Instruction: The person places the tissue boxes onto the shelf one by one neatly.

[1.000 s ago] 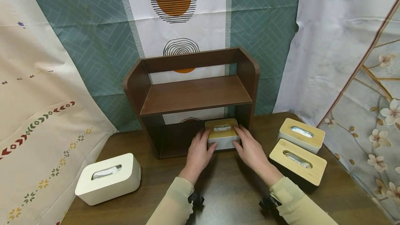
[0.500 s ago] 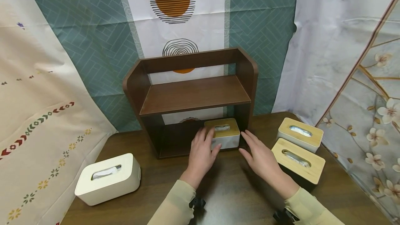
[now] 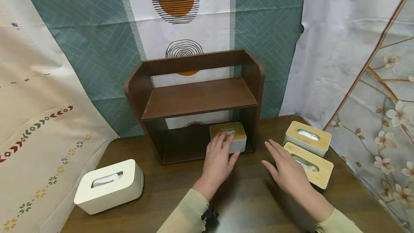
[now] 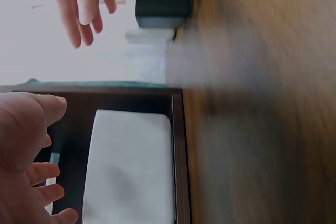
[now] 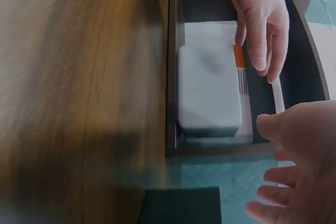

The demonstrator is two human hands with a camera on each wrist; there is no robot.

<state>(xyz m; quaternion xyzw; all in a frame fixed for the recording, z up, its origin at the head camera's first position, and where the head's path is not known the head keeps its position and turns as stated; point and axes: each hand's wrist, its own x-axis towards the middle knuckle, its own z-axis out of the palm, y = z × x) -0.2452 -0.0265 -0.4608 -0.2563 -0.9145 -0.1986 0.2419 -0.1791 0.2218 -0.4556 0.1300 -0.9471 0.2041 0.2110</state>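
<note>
A tissue box [image 3: 238, 145] with a white-grey body and wooden lid stands at the right end of the lower compartment of a brown two-tier shelf [image 3: 200, 98]. My left hand [image 3: 217, 164] is just in front of it, fingers extended and overlapping its lid in the head view. Seen from the right wrist, the left hand [image 5: 262, 22] hangs beside the box [image 5: 210, 87], holding nothing. My right hand [image 3: 289, 172], relaxed with thumb apart, hovers over the table left of a black tissue box with a wooden lid [image 3: 318, 175], partly hidden behind it.
A cream tissue box [image 3: 110, 186] sits on the table [image 3: 155, 211] at the left. Behind the black box on the right is another white tissue box with a wooden lid [image 3: 308, 137]. Patterned cloths [image 3: 271, 46] hang behind and at both sides.
Both hands have let go of the tissue box in the shelf. My right hand has moved right and toward me; my left has shifted slightly right and back. The box stays in the shelf.
</note>
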